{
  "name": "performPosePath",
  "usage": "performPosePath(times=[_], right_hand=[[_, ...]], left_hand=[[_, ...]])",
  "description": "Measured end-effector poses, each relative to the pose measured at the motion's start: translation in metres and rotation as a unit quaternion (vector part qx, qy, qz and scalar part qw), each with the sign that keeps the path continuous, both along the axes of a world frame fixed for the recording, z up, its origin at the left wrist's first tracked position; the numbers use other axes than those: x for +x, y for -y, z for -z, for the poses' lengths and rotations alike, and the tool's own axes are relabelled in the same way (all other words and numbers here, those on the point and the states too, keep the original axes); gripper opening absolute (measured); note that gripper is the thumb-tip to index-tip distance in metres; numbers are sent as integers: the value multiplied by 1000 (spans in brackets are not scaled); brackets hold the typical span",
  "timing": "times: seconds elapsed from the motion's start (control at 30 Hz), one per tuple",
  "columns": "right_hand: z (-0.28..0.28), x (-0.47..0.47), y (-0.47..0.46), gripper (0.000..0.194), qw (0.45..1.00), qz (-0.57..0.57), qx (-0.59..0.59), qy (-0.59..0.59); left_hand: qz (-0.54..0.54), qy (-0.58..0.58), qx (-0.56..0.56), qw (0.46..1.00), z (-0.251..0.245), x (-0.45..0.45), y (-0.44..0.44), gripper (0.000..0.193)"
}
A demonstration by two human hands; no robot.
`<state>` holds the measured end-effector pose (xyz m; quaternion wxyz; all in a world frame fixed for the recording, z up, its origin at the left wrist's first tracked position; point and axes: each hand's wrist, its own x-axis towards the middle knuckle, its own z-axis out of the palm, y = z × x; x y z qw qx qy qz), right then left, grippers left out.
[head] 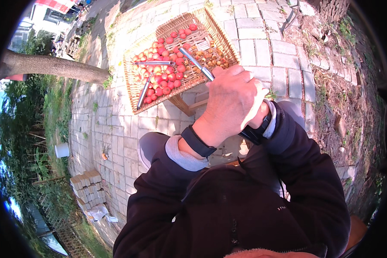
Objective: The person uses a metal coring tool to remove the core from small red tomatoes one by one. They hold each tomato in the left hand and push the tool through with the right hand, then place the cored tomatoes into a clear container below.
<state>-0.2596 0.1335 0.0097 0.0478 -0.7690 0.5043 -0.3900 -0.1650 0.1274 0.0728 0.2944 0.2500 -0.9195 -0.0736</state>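
My left hand (232, 96), with a dark band at the wrist, is folded over my right hand (260, 116), which is mostly hidden beneath it. A silver pen-shaped metal tool (193, 60) sticks out from the clasped hands over a wicker basket (224, 35); the fingers around it appear to be my right hand's. Small round red fruits (171, 77) fill the basket's left part. Small yellow-brown fruit pieces (209, 58) are scattered on the right. A clear pen-like tube (154, 63) and a slim dark-and-silver pen-like tool (144, 92) rest on the fruits.
Wooden legs (180, 104) show under the basket on brick paving (116, 142). A leaning tree trunk (54, 67), a white bucket (62, 150) and stacked bricks (88, 188) are to the left. Bare soil (332, 106) borders the paving at right.
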Motion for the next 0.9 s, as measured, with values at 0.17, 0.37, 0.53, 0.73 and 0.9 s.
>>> performPosePath(times=[0.17,0.37,0.53,0.73,0.9], right_hand=[[-2,-4,1,37,1000,17,-4,-9],[-6,-2,-1,38,999,35,-9,-18],[-7,-3,-4,40,998,48,-11,-27],[-9,-3,-3,41,997,69,-18,-43],[-10,-4,-3,43,993,95,-24,-62]], left_hand=[[-39,-34,-20,998,2,-16,4,16],[-43,-60,-26,997,9,-21,8,19],[-28,-81,-20,996,16,-29,5,21],[-23,-90,-28,995,19,-28,7,24],[-2,-102,-35,994,20,-28,6,27]])
